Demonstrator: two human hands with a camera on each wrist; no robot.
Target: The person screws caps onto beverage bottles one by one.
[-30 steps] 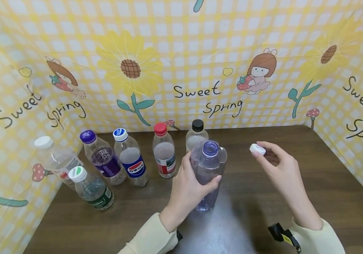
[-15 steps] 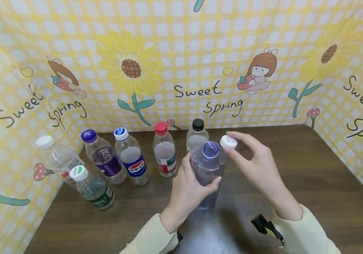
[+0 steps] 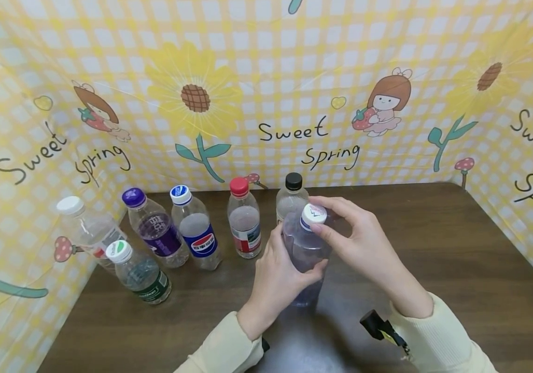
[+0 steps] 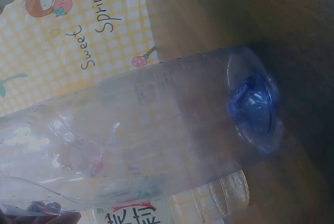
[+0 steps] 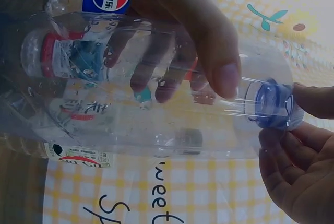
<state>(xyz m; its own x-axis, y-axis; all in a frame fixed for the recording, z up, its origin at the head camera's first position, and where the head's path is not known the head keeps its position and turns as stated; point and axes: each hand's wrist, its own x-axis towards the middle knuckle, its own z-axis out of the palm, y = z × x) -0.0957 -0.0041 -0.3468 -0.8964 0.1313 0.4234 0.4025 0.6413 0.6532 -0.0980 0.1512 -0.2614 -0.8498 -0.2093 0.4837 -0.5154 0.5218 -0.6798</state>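
Note:
A large clear bluish plastic bottle (image 3: 301, 252) stands on the brown table, gripped round its side by my left hand (image 3: 273, 277), thumb in front. On its blue-ringed mouth sits a white bottle cap (image 3: 314, 213), pinched between the thumb and fingers of my right hand (image 3: 364, 241). From the right wrist view, the left fingers show through the transparent wall and the right hand (image 5: 300, 169) is at the cap end. The left wrist view shows the bottle (image 4: 130, 135) lengthwise with its bluish base; little of the hand appears there.
Behind the held bottle stands a black-capped bottle (image 3: 293, 199). Further left are bottles with a red cap (image 3: 244, 220), a blue-and-white cap (image 3: 195, 230), a purple cap (image 3: 155, 228), a green-and-white cap (image 3: 140, 277) and a white cap (image 3: 84, 228). A checked cloth (image 3: 266, 77) encloses the table.
My right hand has moved left with the white cap and brought it onto the bottle's mouth. The left hand keeps its grip, and the other bottles stand where they were.

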